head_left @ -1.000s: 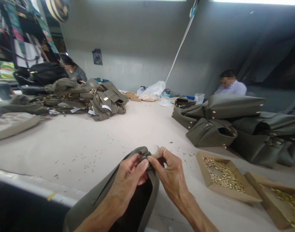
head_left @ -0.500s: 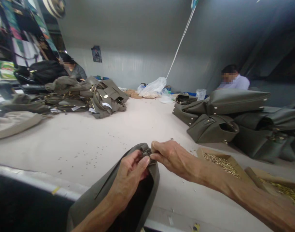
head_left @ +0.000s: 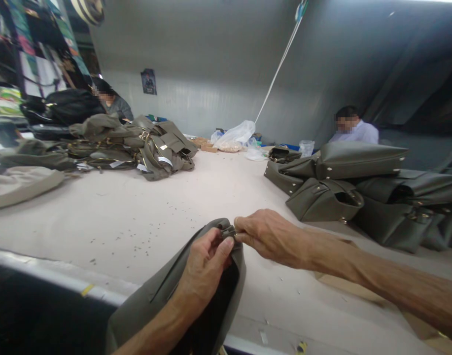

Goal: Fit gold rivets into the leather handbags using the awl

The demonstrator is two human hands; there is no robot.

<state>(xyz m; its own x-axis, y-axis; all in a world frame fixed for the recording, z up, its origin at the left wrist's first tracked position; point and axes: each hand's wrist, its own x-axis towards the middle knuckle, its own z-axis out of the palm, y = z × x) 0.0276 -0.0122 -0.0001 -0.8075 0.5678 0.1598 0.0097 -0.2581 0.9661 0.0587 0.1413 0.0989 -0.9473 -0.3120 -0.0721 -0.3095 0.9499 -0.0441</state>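
An olive-grey handbag (head_left: pixel 152 301) leans over the table's front edge, its dark opening facing me. My left hand (head_left: pixel 207 261) is closed on the bag's upper rim, thumb on top and fingers underneath, beside a small folded tab (head_left: pixel 227 230). My right hand (head_left: pixel 260 231) comes in from the right, its thumb and forefinger pinched together right at that tab. A small glint shows near its fingertips, but what they pinch is too small and covered to make out.
Olive handbags (head_left: pixel 324 199) are piled at right. Softer grey-green bags (head_left: pixel 133 148) with zips lie heaped at left. Cardboard trays (head_left: pixel 349 286) lie partly under my right forearm. Tiny bits dot the pale tabletop (head_left: pixel 100 212). Two people sit beyond the table.
My right forearm has shifted up and now covers more of the cardboard trays. Its fingertips have moved slightly right at the tab. My left hand still grips the rim.
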